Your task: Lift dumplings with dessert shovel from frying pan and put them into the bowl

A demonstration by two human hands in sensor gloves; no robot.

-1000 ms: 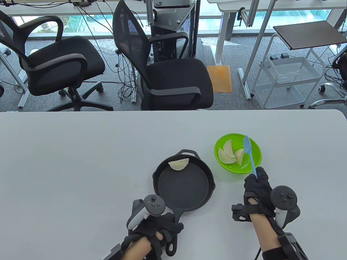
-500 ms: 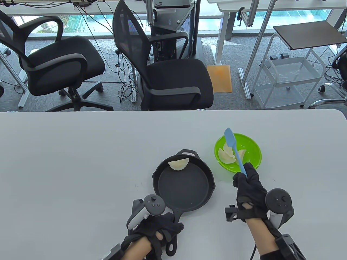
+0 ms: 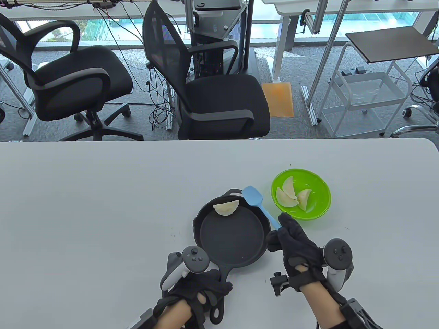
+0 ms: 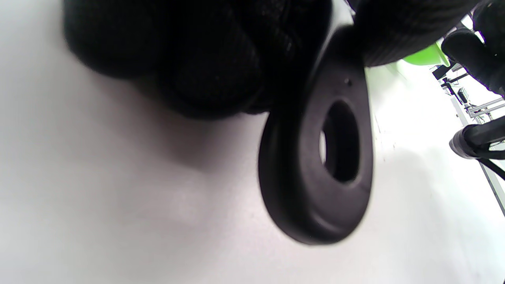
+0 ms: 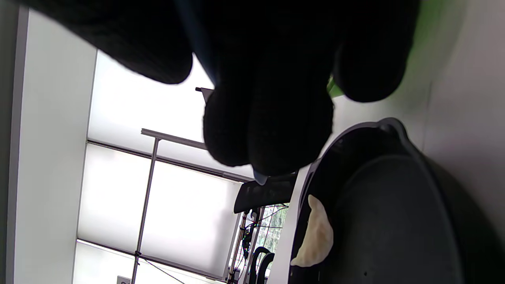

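One crescent dumpling point(image 3: 226, 208) lies in the round black pan point(image 3: 233, 244).

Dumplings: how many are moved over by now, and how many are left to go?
Three dumplings lie in the green bowl. The right hand holds the blue shovel over the frying pan, while the left hand grips the pan's handle. One dumpling is left, by the pan's far wall.

Left grip point(image 3: 200, 291) curls tight low on the table; right grip point(image 3: 295, 243) seemingly pinches, angled leftward.
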